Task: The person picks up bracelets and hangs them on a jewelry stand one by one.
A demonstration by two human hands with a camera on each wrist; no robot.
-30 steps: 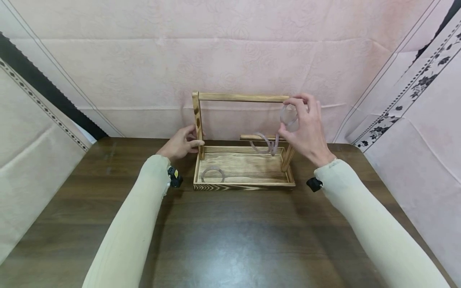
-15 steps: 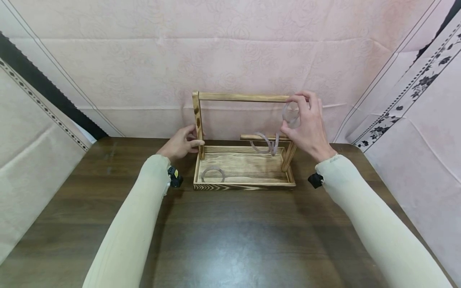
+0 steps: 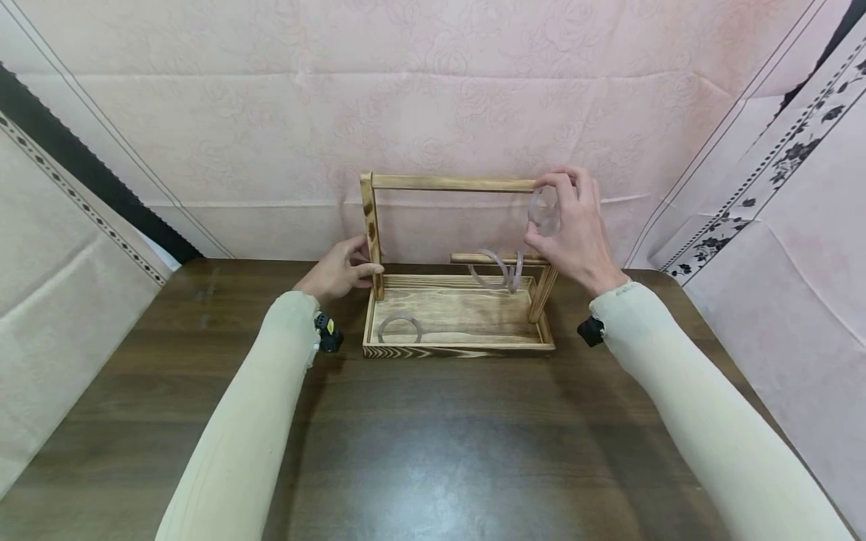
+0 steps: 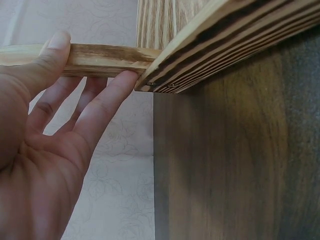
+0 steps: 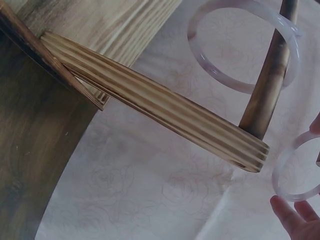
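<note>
My right hand (image 3: 573,225) pinches a translucent pale bangle (image 3: 532,207) by the free right end of the wooden stand's upper bar (image 3: 453,183). In the right wrist view that bangle (image 5: 278,175) is cut off at the right edge, with fingertips (image 5: 281,206) under it. Whether the bar passes through it I cannot tell. My left hand (image 3: 340,268) grips the stand's left post (image 3: 372,233); in the left wrist view the thumb lies on one side of the post (image 4: 105,56) and fingers on the other. Pale lilac bangles (image 3: 517,272) hang on the lower bar (image 3: 467,258).
A greyish bangle (image 3: 400,316) lies at the left of the stand's shallow wooden tray (image 3: 460,350). The short right post (image 3: 541,294) carries the lower bar. The stand is on a dark brown table (image 3: 433,436), with a pale patterned cloth (image 3: 433,113) hung behind.
My right hand and its bangle shift slightly right, then back left and a little up, beside the upper bar's end. My left hand stays on the post.
</note>
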